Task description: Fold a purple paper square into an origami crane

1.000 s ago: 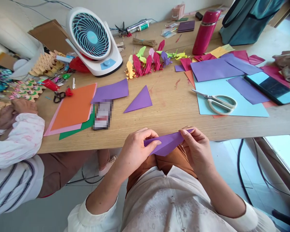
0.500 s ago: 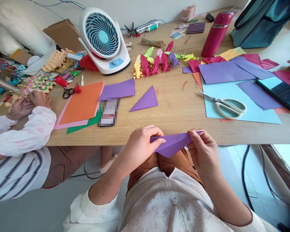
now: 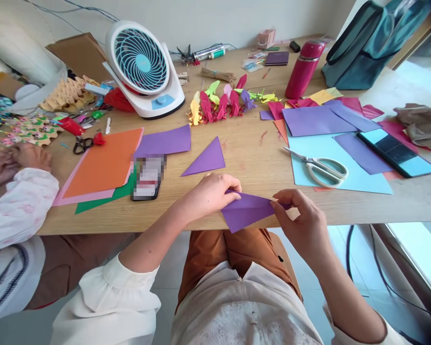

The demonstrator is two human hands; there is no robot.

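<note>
A folded piece of purple paper [image 3: 249, 211] is stretched between my two hands at the table's front edge, one corner pointing down toward me. My left hand [image 3: 213, 196] pinches its left end between thumb and fingers. At the right end, my right hand [image 3: 301, 213] grips the narrow tip, thumb on top. Just beyond my left hand lies a purple paper triangle [image 3: 206, 157] on the wood. To the right, scissors with pale handles [image 3: 325, 167] rest on a light blue sheet [image 3: 366, 184].
A white fan [image 3: 143, 67] stands at the back left, beside colourful folded paper shapes [image 3: 221, 103]. Orange paper [image 3: 104, 163], a phone [image 3: 147, 178] and a co-worker's hands [image 3: 21, 163] are on the left. At the back right are a magenta bottle [image 3: 305, 69] and a teal bag [image 3: 362, 52].
The purple paper has moved up from over my lap onto the table's edge, both hands still gripping its ends. The whole view has shifted somewhat to the right.
</note>
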